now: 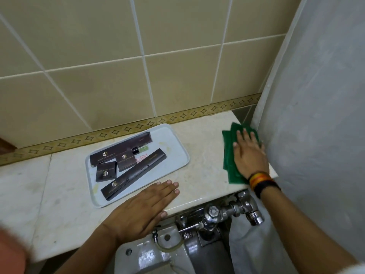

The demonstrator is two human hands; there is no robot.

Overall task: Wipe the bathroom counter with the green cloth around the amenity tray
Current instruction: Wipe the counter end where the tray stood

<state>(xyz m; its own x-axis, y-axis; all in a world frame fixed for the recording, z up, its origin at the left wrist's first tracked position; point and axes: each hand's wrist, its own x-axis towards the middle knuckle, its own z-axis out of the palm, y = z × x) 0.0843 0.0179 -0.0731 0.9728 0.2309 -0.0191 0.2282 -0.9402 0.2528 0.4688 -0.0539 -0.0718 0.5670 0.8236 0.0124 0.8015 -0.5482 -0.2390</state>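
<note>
A green cloth (pixel 230 153) lies flat at the right end of the pale marble counter (pixel 203 139). My right hand (pixel 249 155) presses on the cloth with fingers spread, close to the white curtain. The light grey amenity tray (pixel 173 143) sits mid-counter and holds several dark boxes (pixel 118 153) and a small bottle (pixel 141 149). My left hand (pixel 142 208) rests flat, palm down, on the counter's front edge, just touching the tray's near rim, and holds nothing.
A beige tiled wall (pixel 118 66) with a patterned border runs behind the counter. A white shower curtain (pixel 316 115) hangs at the right. Chrome flush valve and pipes (pixel 233 210) and a white toilet fixture (pixel 150 254) sit below the counter's front edge.
</note>
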